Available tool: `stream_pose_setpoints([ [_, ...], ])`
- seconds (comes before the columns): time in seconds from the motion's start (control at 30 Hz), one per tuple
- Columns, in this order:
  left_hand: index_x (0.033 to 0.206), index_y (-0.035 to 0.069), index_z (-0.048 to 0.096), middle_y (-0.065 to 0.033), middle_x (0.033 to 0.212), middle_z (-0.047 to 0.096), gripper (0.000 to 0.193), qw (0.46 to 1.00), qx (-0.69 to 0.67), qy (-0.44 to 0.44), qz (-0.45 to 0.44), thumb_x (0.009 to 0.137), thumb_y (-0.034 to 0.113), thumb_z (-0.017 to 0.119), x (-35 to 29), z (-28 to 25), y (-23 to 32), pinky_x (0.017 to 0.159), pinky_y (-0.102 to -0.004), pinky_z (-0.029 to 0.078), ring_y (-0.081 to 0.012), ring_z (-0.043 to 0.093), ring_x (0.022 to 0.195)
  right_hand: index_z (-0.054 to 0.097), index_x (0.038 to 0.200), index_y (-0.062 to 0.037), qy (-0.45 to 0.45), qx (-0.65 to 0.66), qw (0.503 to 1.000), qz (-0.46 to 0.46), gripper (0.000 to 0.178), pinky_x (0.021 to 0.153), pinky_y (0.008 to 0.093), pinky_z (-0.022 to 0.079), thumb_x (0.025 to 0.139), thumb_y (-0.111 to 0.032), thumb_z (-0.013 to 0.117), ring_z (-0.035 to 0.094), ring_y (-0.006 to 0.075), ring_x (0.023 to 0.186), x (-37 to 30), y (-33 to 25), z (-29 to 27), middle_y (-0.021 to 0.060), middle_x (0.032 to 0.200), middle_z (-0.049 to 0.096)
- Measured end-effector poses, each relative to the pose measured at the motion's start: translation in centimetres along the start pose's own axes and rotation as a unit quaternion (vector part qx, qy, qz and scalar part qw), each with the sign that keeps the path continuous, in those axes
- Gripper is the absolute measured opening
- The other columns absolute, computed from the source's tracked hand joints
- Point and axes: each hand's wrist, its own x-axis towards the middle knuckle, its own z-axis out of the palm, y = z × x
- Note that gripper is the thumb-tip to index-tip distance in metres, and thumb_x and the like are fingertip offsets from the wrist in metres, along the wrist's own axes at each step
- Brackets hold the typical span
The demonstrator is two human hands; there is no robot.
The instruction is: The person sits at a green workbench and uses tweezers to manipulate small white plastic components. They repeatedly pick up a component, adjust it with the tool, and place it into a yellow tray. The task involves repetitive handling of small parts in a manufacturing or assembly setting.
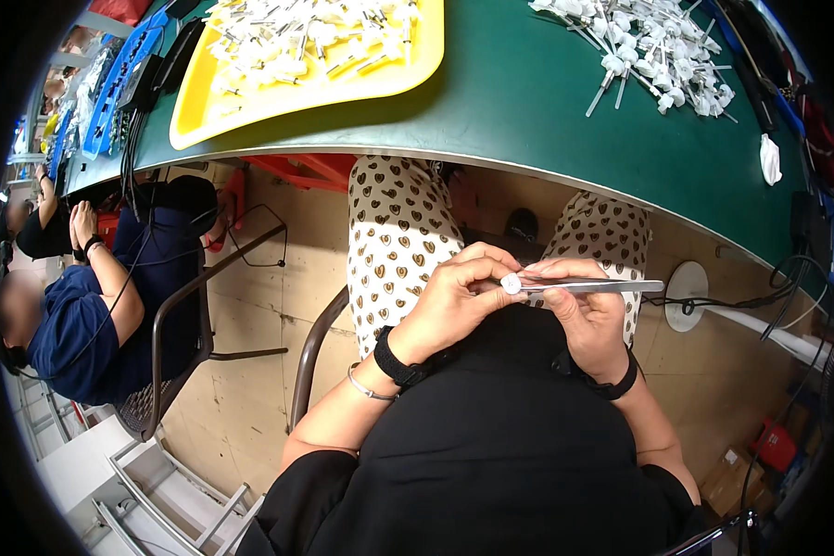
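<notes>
Above my lap, my left hand [461,295] pinches a small white plastic part with a round end [511,284] between thumb and fingers. Closed around a pair of metal tweezers [625,285], my right hand [588,324] has their narrow end at the white part, with the broad end pointing right. The fingers partly cover both things. Beyond the hands, a yellow tray [315,104] on the green table [510,116] holds many white parts with thin metal shafts [306,37]. A loose pile of similar white parts [653,56] lies at the table's far right.
The table edge runs between my hands and the tray. A small white object [770,159] lies near the right edge, with dark cables [792,278] hanging below. To the left, another person in dark blue [83,324] sits on a brown-framed chair [162,324]. Blue trays [125,83] stand at the far left.
</notes>
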Motion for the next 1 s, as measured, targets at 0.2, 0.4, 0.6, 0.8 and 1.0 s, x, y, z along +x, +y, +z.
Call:
stream_pose_setpoints([
  [0.2, 0.106, -0.002, 0.077, -0.0077, 0.103, 0.073, 0.013, 0.997, 0.070, 0.026, 0.026, 0.094, 0.003, 0.081, -0.26, 0.35, -0.52, 0.075, -0.0256, 0.056, -0.0117, 0.067, 0.087, 0.063, 0.125, 0.0059, 0.040, -0.006, 0.999, 0.027, 0.020, 0.094, 0.0283, 0.059, 0.106, -0.002, 0.065, 0.072, 0.0162, 0.108, -0.21, 0.05, 0.04, 0.0131, 0.118, 0.072],
  [0.4, 0.104, -0.001, 0.077, -0.0087, 0.099, 0.074, 0.012, 0.994, 0.094, 0.045, 0.046, 0.094, 0.004, 0.080, -0.29, 0.44, -0.56, 0.072, -0.0262, 0.056, -0.0132, 0.068, 0.084, 0.064, 0.122, 0.0064, 0.060, -0.037, 0.997, 0.036, 0.018, 0.089, 0.0269, 0.060, 0.106, 0.001, 0.065, 0.073, 0.0151, 0.102, -0.33, 0.10, 0.43, 0.0122, 0.111, 0.073],
  [0.6, 0.105, 0.000, 0.077, -0.0083, 0.097, 0.072, 0.011, 0.992, 0.087, 0.051, 0.073, 0.094, 0.000, 0.078, -0.27, 0.64, -0.86, 0.069, -0.0281, 0.056, -0.0152, 0.070, 0.080, 0.062, 0.121, 0.0073, 0.030, -0.077, 0.996, 0.035, 0.016, 0.097, 0.0349, 0.062, 0.107, 0.000, 0.061, 0.074, 0.0220, 0.107, -0.36, 0.27, 0.18, 0.0157, 0.115, 0.070],
  [0.8, 0.102, -0.001, 0.076, -0.0085, 0.096, 0.072, 0.009, 0.991, 0.095, 0.052, 0.081, 0.094, 0.001, 0.079, -0.27, 0.68, -0.87, 0.067, -0.0280, 0.056, -0.0152, 0.070, 0.078, 0.066, 0.116, 0.0068, 0.045, -0.112, 0.993, 0.016, 0.013, 0.088, 0.0312, 0.061, 0.105, 0.000, 0.065, 0.075, 0.0197, 0.099, -0.29, 0.42, 0.42, 0.0140, 0.109, 0.073],
  [1.0, 0.102, -0.001, 0.075, -0.0084, 0.095, 0.071, 0.009, 0.991, 0.090, 0.053, 0.078, 0.094, 0.000, 0.078, -0.32, 0.82, -1.11, 0.067, -0.0273, 0.056, -0.0145, 0.070, 0.077, 0.070, 0.113, 0.0057, 0.061, -0.124, 0.990, -0.002, 0.012, 0.080, 0.0279, 0.060, 0.103, -0.002, 0.069, 0.075, 0.0170, 0.093, -0.31, 0.64, 0.58, 0.0120, 0.103, 0.075],
])
